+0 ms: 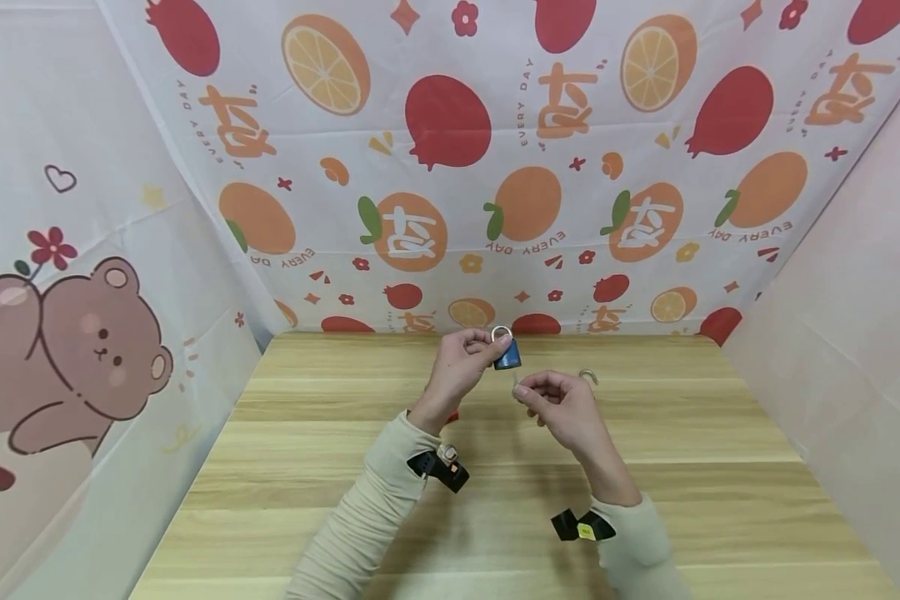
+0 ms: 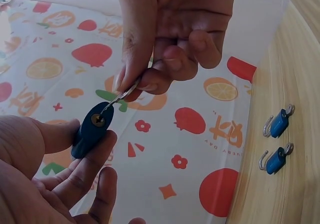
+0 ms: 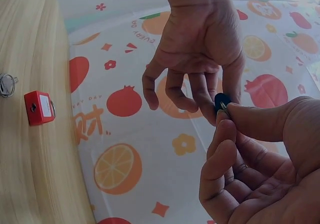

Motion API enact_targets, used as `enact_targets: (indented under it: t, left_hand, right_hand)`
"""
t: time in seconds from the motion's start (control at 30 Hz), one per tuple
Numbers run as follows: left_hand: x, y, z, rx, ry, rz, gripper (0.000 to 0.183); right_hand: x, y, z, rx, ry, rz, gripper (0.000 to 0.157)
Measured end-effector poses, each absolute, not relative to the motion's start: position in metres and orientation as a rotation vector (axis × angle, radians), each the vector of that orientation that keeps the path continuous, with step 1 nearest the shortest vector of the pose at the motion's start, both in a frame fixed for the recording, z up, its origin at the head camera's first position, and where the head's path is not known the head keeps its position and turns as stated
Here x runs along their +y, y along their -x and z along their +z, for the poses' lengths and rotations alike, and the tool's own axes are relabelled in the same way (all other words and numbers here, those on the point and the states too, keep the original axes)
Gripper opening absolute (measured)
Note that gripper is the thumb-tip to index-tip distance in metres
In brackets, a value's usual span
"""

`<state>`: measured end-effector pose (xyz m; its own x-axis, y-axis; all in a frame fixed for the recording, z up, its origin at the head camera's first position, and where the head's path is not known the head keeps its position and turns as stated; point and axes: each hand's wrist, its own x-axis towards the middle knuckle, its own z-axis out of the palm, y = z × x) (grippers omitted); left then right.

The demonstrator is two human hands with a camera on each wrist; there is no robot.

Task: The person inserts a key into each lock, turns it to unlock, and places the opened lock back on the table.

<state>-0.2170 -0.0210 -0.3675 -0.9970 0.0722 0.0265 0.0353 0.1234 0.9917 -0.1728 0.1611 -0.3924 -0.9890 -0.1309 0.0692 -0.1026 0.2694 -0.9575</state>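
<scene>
My left hand (image 1: 461, 367) grips a blue padlock (image 1: 507, 357) between thumb and fingers, its silver shackle pointing up and closed. In the left wrist view the padlock's round brass keyhole (image 2: 98, 119) faces the other hand. My right hand (image 1: 562, 408) pinches a small silver key (image 2: 119, 100) by its head, just below the padlock. The key's tip is at the keyhole; whether it has entered I cannot tell. Two more blue padlocks (image 2: 280, 123) with open shackles lie on the table, keys at their bases. A red padlock (image 3: 40, 108) sits there too.
A wood-grain table (image 1: 330, 417) spreads below both hands. Silver keys on a ring (image 3: 7, 85) lie near the red padlock. Behind the table hangs a fruit-printed cloth (image 1: 450, 208); on the left stands a cloth wall with a bear (image 1: 105, 350).
</scene>
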Motion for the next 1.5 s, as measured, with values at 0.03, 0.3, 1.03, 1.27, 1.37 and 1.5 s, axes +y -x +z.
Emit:
enact_targets:
  t: [0.03, 0.3, 1.03, 1.27, 1.37, 1.5]
  left_hand:
    - [-0.021, 0.217, -0.368, 2.332, -0.121, 2.059, 0.030]
    - [-0.021, 0.214, -0.368, 2.331, -0.154, 2.051, 0.029]
    - [-0.024, 0.210, -0.367, 2.392, -0.167, 2.030, 0.030]
    - [-0.019, 0.208, -0.367, 2.377, -0.202, 2.030, 0.028]
    - [-0.016, 0.207, -0.367, 2.353, -0.196, 2.050, 0.028]
    - [-0.013, 0.206, -0.367, 2.365, -0.201, 2.080, 0.028]
  right_hand:
    - [0.161, 0.173, -0.392, 2.483, 0.234, -1.872, 0.018]
    - [0.158, 0.172, -0.392, 2.471, 0.241, -1.875, 0.019]
    - [0.152, 0.171, -0.390, 2.422, 0.219, -1.921, 0.021]
    - [0.153, 0.172, -0.389, 2.362, 0.132, -1.984, 0.022]
    - [0.150, 0.173, -0.390, 2.349, 0.086, -2.028, 0.021]
    - [0.147, 0.174, -0.393, 2.295, 0.032, -2.110, 0.020]
